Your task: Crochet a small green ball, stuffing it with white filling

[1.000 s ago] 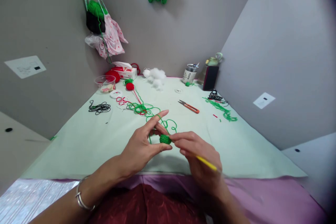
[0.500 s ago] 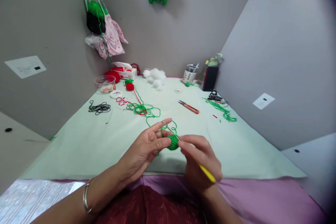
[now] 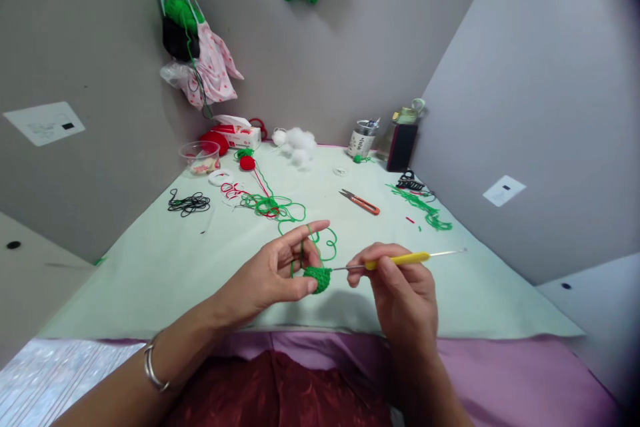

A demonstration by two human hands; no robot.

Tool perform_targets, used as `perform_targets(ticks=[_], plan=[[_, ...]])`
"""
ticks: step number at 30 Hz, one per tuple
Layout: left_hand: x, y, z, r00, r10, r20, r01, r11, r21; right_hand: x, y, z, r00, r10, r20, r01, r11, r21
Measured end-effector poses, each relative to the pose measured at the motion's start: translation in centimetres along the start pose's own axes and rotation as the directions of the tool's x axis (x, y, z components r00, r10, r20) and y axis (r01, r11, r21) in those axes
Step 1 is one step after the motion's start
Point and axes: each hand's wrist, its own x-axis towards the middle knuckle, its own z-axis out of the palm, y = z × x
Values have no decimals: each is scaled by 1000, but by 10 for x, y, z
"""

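My left hand (image 3: 280,267) pinches a small green crocheted piece (image 3: 318,279) between thumb and fingers, its index finger stretched out with green yarn looped over it. In my right hand (image 3: 403,287) is a crochet hook with a yellow handle (image 3: 397,260), held level. The hook's metal tip meets the right upper edge of the green piece. Loose green yarn (image 3: 327,243) curls on the table just behind my left hand and runs back to a tangle (image 3: 270,205) of green and red yarn.
Orange-handled snips (image 3: 361,202) lie past my hands. Green strands (image 3: 423,205) are at the right, black cord (image 3: 189,203) at the left. Along the back stand a plastic tub (image 3: 200,157), tissue box (image 3: 240,135), white stuffing (image 3: 300,143), a tin (image 3: 361,140) and a phone (image 3: 401,147).
My right hand has moved right and turned, so the hook now lies level instead of slanting down. The green piece has shifted slightly left and down with my left hand.
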Motion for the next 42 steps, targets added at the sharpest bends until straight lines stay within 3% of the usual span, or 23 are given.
perform_targets(ticks=[3, 7, 12, 17, 22, 28, 37, 42], plan=[[0, 1, 1, 1000, -19, 1, 19, 999, -50, 2, 2, 1, 997, 60, 53, -63, 996, 57], [2, -4, 3, 999, -26, 41, 29, 997, -73, -2, 7, 3, 997, 5, 82, -2, 1000, -29], [1, -4, 5, 996, -78, 44, 84, 980, -179, 0, 5, 4, 999, -26, 20, 26, 999, -28], [3, -1, 3, 992, -76, 102, 99, 965, -243, 6, 1, 2, 999, 29, -17, -29, 999, 33], [1, -2, 1, 998, -47, 50, 52, 992, -115, 4, 2, 2, 994, 92, 62, -96, 992, 77], [0, -4, 11, 999, -39, 6, 40, 997, -62, -3, 8, 0, 982, -83, 172, 121, 967, -223], [0, -2, 12, 997, 42, -60, -34, 990, 136, 2, 8, 2, 994, 27, 103, -32, 998, 45], [-1, 2, 11, 997, 53, -56, -42, 981, 189, 3, 5, 0, 984, 61, 165, -74, 995, 73]])
